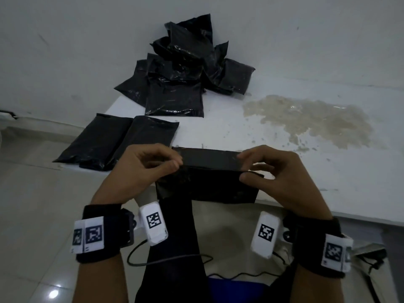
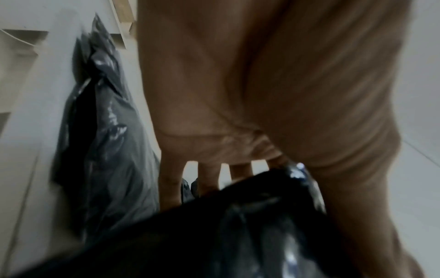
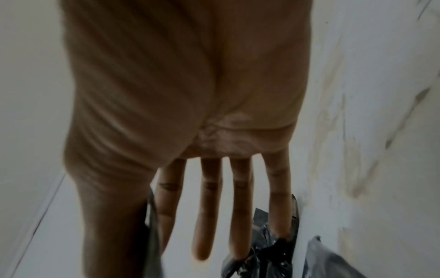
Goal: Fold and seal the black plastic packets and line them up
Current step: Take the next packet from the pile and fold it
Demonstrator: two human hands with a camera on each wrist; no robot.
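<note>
Packet (image 1: 207, 173) at the near tabletop (image 1: 306, 182) edge, flap doubled over: my left hand (image 1: 146, 169) and right hand (image 1: 277, 178) pinch its ends, likely to crease the seal, two finished packets (image 1: 118, 141) aligned just left.

You're at a bare packing spot, a plain workroom: a stained white table (image 1: 306, 171) fills the frame's right, glossy floor tiles (image 1: 43, 237) lower left, blank wall (image 1: 87, 40) on top.
</note>
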